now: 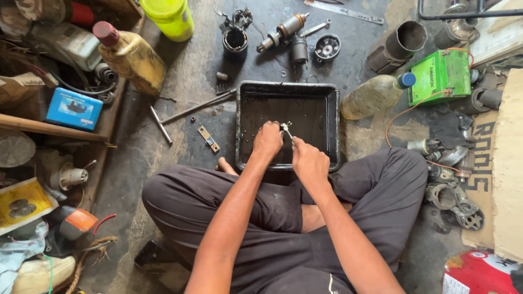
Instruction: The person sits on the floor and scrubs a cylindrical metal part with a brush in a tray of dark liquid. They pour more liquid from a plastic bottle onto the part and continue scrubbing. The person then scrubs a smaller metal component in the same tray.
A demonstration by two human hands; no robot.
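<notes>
Oily floor: bottle [375, 95] and battery [440, 76] flank black tray [287, 90].

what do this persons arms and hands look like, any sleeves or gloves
Both arms are bare from the bottom edge of the frame to the fingers: no sleeves show, and there are no gloves, watch, rings or bands. The left hand and right hand look wet and grimy. Dark trousers cover the crossed legs.

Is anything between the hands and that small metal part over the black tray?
Nothing visible. The left hand and the right hand both already grip the small metal part, held just above the dark liquid in the black tray. No tool or other piece lies between them.
</notes>
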